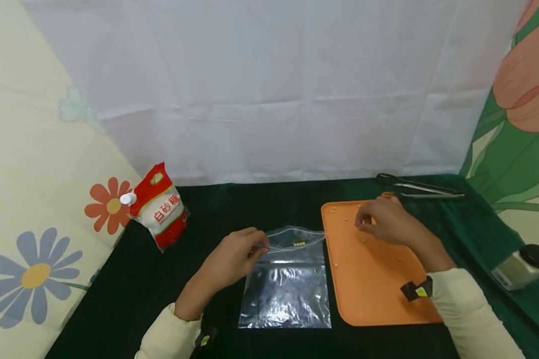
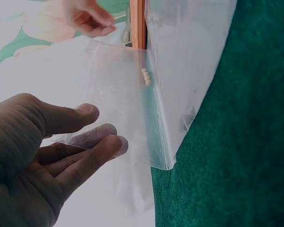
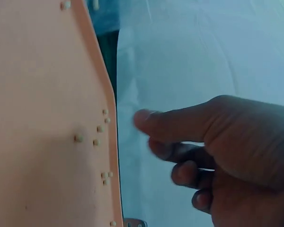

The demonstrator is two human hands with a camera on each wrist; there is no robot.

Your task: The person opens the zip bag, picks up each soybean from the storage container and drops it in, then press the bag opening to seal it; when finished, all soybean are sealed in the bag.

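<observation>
Just beside an orange rectangular tray bearing small, round cream beads, a clear plastic zip bag is pinched at its mouth by the left hand, while the right hand is held half-curled above the tray, any grip unclear.

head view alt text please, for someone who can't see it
A person's left grip holds a clear zip bag near its opening, where pale balls show, while the right grip is above an orange tray dotted with more balls. A red-and-white packet sits at left; tongs and a dark-lidded jar are at right.
</observation>
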